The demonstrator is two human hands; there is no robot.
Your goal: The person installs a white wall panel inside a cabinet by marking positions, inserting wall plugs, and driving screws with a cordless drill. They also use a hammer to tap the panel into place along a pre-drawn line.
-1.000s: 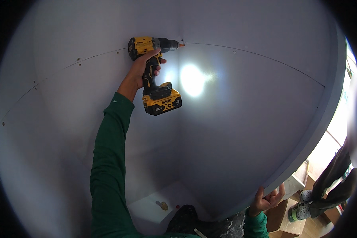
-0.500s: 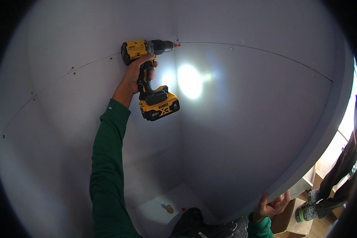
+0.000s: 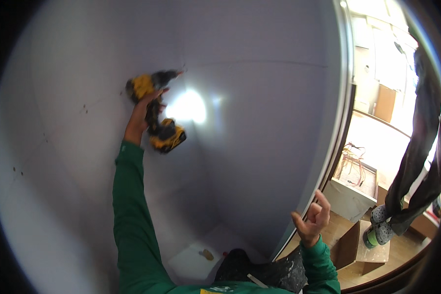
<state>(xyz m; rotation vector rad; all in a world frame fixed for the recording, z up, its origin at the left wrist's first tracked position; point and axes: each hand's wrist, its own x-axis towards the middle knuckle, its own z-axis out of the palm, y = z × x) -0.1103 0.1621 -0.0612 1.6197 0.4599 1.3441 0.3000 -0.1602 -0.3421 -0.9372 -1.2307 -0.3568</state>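
Drill (image 3: pixel 153 120) in a pale corner

Pale walls (image 3: pixel 264 137) meet behind it; past the panel edge (image 3: pixel 335 142), legs (image 3: pixel 419 142) show over a wooden box (image 3: pixel 373 250), upper body cut off. Blur leaves wall contact unclear. The left hand (image 3: pixel 146 110), arm outstretched, grips it; the right hand (image 3: pixel 314 220), empty, half-curls near the edge, thumb apart.
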